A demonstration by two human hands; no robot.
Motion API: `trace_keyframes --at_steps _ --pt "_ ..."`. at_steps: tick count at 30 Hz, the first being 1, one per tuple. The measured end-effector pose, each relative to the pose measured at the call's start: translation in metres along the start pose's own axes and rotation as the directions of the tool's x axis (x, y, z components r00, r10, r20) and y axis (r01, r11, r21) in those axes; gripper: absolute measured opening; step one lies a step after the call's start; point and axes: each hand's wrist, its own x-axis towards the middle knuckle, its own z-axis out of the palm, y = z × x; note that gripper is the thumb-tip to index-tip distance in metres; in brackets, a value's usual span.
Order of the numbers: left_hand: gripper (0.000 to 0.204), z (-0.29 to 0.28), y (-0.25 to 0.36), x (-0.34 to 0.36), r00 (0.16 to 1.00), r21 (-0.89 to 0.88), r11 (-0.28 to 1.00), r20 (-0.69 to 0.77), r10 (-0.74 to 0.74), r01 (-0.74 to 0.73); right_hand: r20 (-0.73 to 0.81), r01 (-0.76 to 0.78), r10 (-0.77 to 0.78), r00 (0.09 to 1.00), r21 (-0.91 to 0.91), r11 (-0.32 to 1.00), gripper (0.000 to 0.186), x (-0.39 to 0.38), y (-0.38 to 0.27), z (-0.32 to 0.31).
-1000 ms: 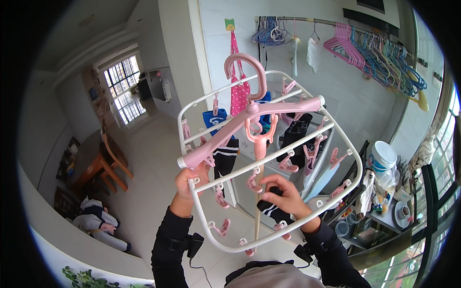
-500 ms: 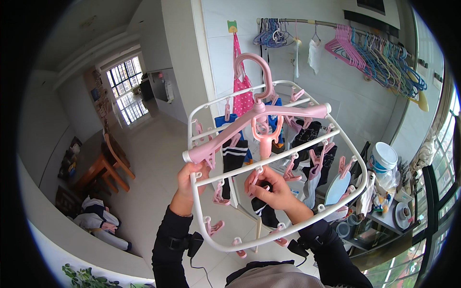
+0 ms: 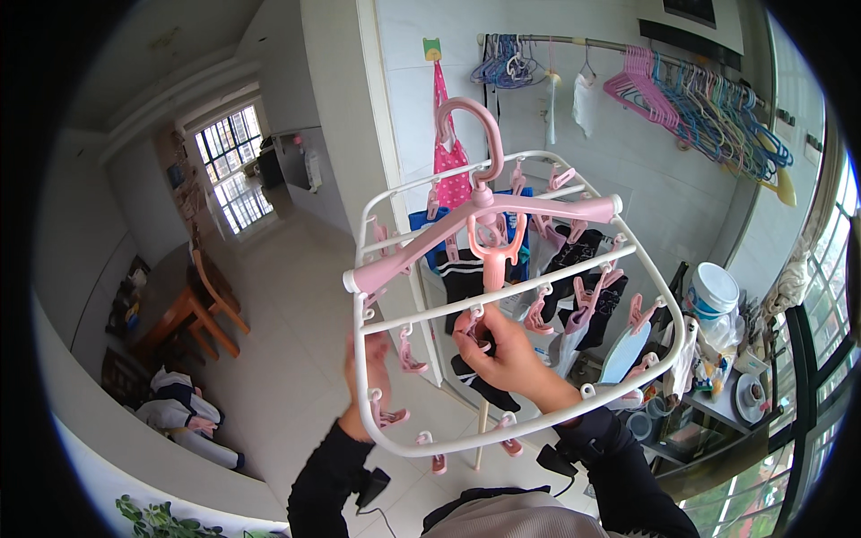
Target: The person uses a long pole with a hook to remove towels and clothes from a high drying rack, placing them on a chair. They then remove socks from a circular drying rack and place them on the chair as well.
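Observation:
A clip hanger with a white frame [image 3: 529, 438], a pink crossbar [image 3: 408, 254] and a pink hook [image 3: 491, 134] is in front of me. My right hand [image 3: 507, 357] pinches a pink clothes peg [image 3: 475, 323] on the middle bar. A black sock [image 3: 489, 387] with white bands hangs just beneath those fingers; whether the peg grips it is hidden. My left hand [image 3: 366, 381] is behind the frame's left side, fingers stretched and holding nothing. Farther back, a black striped sock [image 3: 462, 280] and a patterned black sock [image 3: 596, 309] hang from pegs. A forked orange pole head [image 3: 495, 264] stands under the crossbar.
Many hangers [image 3: 708, 108] hang on a wall rail at the upper right. To the right, a white bucket [image 3: 713, 289] stands beside a cluttered counter. A wooden chair [image 3: 211, 296] and a pile of clothes [image 3: 184, 408] are at the left.
My left hand has let go of the crossbar's left end and dropped lower. My right hand stays at its peg. The frame has tilted slightly, its near edge rising.

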Motion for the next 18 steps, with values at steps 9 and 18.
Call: trace_keyframes --at_steps 9,18 --pt "0.024 0.041 -0.018 -0.059 0.885 0.324 0.946 0.446 -0.133 -0.022 -0.073 -0.076 0.061 0.995 -0.225 0.971 0.042 0.0 0.008 0.015" --pt "0.017 0.035 -0.008 -0.04 0.979 0.139 0.985 0.19 0.074 -0.102 -0.06 0.056 -0.064 0.996 -0.128 0.99 0.047 -0.005 0.005 0.019"
